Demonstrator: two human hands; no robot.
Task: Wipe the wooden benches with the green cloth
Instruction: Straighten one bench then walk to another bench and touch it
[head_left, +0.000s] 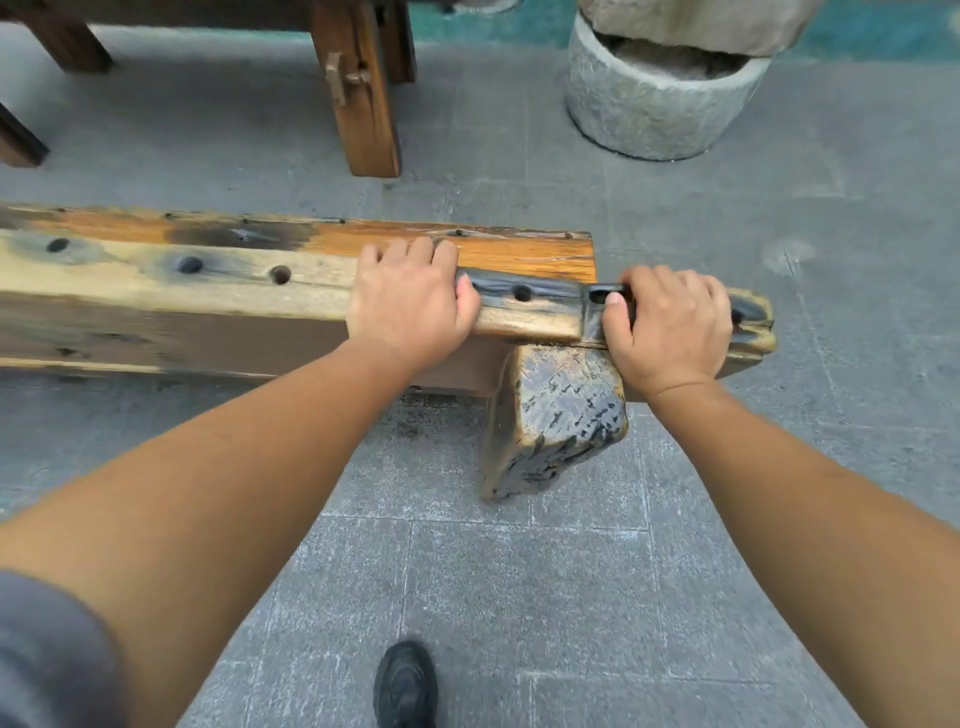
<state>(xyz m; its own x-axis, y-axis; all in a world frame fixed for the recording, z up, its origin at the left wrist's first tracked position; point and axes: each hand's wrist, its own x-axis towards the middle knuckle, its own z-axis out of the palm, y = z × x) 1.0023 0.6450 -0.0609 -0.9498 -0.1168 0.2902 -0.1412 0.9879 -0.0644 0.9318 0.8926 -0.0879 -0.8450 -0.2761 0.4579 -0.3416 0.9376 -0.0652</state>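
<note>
Head view: both hands clamp the near rail of the wooden bench at its right end, above the charred leg. Left hand curled over the edge, right hand likewise, thumb at a slot. No green cloth visible. Looks like repositioning: lift evenly, keep wrists straight, arms extended forward and down. A second bench stands well behind.

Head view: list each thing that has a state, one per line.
Long weathered wooden bench: upright on its charred block leg, gripped at its near edge.
Left hand: closed over the bench edge, no cloth in it.
Right hand: closed over the bench end, no cloth in it.
Round grey stone trough: upright on the paving.
Green cloth: not in view.
</note>
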